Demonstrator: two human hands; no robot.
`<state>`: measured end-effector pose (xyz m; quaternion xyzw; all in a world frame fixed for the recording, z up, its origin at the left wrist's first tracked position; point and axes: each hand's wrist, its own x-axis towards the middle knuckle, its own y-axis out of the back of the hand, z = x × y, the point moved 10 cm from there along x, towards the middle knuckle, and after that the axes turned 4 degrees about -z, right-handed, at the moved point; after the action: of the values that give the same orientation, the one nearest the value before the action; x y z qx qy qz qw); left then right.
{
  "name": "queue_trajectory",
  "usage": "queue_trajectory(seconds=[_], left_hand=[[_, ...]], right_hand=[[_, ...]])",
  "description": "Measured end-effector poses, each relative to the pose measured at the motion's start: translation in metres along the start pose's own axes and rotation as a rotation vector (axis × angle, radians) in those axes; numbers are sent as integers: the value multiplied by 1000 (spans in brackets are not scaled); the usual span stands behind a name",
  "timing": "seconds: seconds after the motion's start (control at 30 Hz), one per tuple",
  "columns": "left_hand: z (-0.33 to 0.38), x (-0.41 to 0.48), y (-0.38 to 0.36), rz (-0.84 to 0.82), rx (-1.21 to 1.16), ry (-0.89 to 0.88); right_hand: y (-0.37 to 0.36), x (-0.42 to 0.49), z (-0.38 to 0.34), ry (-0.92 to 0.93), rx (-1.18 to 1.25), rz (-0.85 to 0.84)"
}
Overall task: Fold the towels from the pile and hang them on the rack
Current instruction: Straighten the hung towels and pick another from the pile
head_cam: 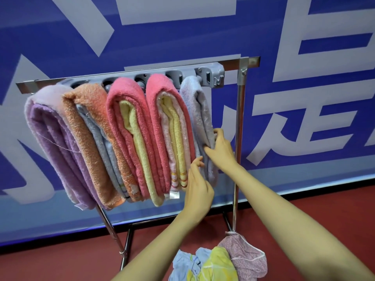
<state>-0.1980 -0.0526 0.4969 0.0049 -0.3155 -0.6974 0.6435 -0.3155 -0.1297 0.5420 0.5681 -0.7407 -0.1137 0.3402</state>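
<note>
Pale blue towel [199, 110] is hanging on the rack [241, 102]; I'm squaring it, right hand [221, 148] gripping its side, left hand [199, 191] pinching lower. Next, I judge, reaching for the pile [219, 262].

The pegs of the rack [240, 122] are covered by the folded towels hung over them, and the foot of its right post is hidden behind the pile [215, 264], which the bottom edge cuts off along with both forearms. The left hand [199, 191] has its fingertips sunk between the pale blue towel [194, 110] and the pink towel [162, 94] beside it, so whether it pinches anything cannot be told. The right hand [221, 148] grips the blue towel's far edge, whose back is out of sight, and the label [174, 194] is too small to read
</note>
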Motion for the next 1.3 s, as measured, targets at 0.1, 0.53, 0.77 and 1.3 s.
queue_trajectory(seconds=[0.1,0.53,0.77,1.3], left_hand=[[4,2,-15,-60,-3,3],[-29,47,-54,-296,-338,326],[-44,13,-20,-232,-134,299],[-24,11,-13,-189,-72,148]], right_hand=[[24,-4,16,-43,47,72],[51,-20,16,66,3,60],[-2,-25,20,-10,87,-117],[9,-18,48,-157,117,95]])
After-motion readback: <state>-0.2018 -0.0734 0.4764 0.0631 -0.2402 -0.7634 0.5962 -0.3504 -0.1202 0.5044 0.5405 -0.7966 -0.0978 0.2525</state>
